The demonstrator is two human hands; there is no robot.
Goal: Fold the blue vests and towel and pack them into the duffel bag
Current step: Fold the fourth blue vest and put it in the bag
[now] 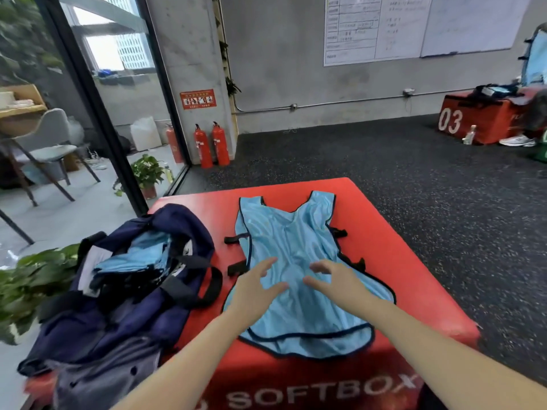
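Observation:
A light blue vest [291,232] with dark trim and black side straps lies spread flat on the red soft box [384,261], neck end away from me. My left hand [256,287] and my right hand [333,281] are over its middle with fingers spread and relaxed, holding nothing. Whether the palms touch the cloth I cannot tell. A navy duffel bag [124,315] sits open on the box's left side. Several folded blue vests [133,255] lie stacked inside it. No towel can be made out.
A potted plant [35,279] stands left of the bag, beside a glass wall [88,113]. Two red fire extinguishers [211,146] stand by the pillar. A second red box marked 03 [479,119] is at the far right, with a person's shoe beside it. Dark rubber floor surrounds the box.

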